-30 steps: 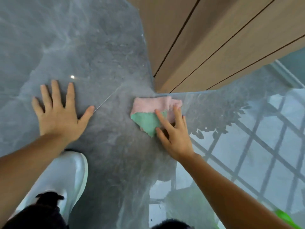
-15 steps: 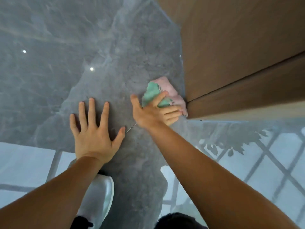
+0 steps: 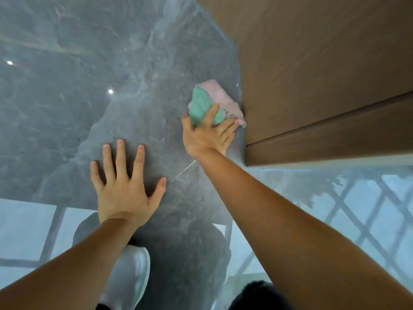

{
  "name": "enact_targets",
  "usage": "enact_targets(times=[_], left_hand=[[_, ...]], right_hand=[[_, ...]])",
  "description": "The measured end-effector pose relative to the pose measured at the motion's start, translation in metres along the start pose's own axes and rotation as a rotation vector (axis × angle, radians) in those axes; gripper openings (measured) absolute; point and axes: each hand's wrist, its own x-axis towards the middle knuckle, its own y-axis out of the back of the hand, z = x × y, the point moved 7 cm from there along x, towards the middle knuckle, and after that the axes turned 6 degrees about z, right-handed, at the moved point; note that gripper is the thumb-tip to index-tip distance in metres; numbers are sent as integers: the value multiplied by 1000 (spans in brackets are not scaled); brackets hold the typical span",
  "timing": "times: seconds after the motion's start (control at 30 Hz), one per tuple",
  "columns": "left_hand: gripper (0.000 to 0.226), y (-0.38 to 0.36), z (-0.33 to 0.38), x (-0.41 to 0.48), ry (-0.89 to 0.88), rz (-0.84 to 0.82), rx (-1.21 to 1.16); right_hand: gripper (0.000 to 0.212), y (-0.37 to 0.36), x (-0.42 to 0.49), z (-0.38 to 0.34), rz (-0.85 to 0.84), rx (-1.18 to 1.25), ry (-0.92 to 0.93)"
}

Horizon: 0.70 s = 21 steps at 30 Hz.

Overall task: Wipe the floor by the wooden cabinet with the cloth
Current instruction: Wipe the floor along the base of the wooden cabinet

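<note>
cloth (image 3: 212, 101), pink and green: shifted from front corner of wooden cabinet (image 3: 312, 74) to its side, touching the base. right hand (image 3: 207, 135): fingers flat, pressing cloth to floor (image 3: 89, 97). left hand (image 3: 125, 186): splayed flat, bracing. wiping likely mid-stroke.

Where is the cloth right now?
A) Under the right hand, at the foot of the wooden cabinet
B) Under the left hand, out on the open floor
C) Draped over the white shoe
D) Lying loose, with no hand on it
A: the right hand presses the pink and green cloth to the floor beside the wooden cabinet; the left hand lies flat on bare tile.
</note>
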Motion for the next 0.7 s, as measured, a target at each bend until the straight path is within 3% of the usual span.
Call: enact_targets(times=[0.1, 0.27, 0.4, 0.57, 0.7], left_hand=[[88, 1, -1, 1, 0, -15, -24], [88, -3, -2, -1, -18, 45, 9], [87, -6, -2, -1, -33, 54, 42], [87, -3, -2, -1, -21, 16, 43], [87, 1, 0, 1, -6, -8, 11]], right_hand=[[92, -6, -16, 37, -46, -133, 51], [83, 22, 78, -52, -2, -365, 468], [84, 35, 135, -84, 18, -520, 477], [89, 25, 25, 13, 77, -422, 491], [85, 27, -83, 126, -83, -430, 655]])
